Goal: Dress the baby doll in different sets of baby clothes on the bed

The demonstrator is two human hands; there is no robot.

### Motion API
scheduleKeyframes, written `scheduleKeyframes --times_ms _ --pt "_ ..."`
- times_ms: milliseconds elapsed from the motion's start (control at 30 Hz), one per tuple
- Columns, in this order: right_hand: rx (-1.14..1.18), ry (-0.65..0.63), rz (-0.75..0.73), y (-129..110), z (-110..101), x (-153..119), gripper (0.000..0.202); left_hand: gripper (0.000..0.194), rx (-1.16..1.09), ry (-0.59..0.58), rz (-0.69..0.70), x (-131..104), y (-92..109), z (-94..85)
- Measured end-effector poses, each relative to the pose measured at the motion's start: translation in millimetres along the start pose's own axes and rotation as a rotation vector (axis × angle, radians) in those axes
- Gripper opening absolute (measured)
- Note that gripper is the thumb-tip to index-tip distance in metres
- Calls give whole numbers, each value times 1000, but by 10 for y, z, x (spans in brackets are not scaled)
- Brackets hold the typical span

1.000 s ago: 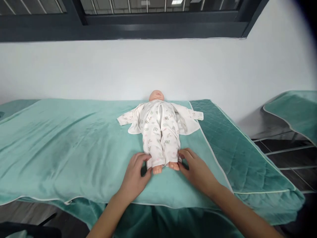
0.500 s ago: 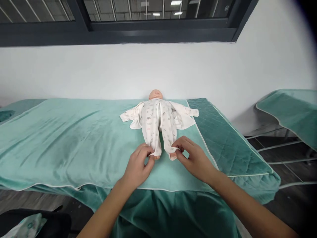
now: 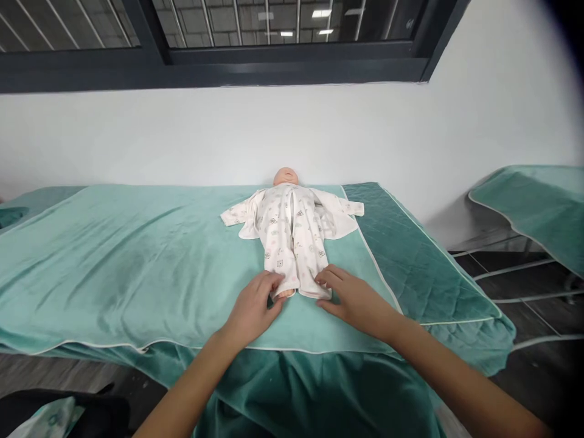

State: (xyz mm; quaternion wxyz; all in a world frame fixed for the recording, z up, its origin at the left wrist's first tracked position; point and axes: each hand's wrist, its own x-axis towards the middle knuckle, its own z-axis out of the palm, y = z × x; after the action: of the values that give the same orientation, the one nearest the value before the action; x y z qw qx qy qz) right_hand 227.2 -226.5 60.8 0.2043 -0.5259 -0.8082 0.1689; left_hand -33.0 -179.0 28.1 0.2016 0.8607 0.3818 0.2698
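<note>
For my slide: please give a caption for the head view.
Both hands, left and right, touch the trouser cuffs of a doll.

Since 0.5 s ago both hands dropped flat: left hand (image 3: 252,308) & right hand (image 3: 353,298) no longer pinch the trouser cuffs (image 3: 298,291), now press them down at 6 o'clock of the baby doll (image 3: 292,234). Doll's feet, bare 1 s ago, mostly covered; legs lie closer together.
</note>
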Motion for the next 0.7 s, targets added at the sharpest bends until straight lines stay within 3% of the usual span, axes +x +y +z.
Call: scheduleKeyframes --times_ms 200,367,533,700 --pt "-77 22 -20 -27 48 43 11 17 -46 82 112 -99 79 33" --pt "-125 156 -126 -147 105 126 25 12 -149 203 39 -91 207 -57" --pt "-130 218 -168 -294 310 306 16 10 -188 174 38 -50 234 -53" --pt "-91 215 -229 -364 286 286 9 13 -248 131 -2 -167 29 -88"
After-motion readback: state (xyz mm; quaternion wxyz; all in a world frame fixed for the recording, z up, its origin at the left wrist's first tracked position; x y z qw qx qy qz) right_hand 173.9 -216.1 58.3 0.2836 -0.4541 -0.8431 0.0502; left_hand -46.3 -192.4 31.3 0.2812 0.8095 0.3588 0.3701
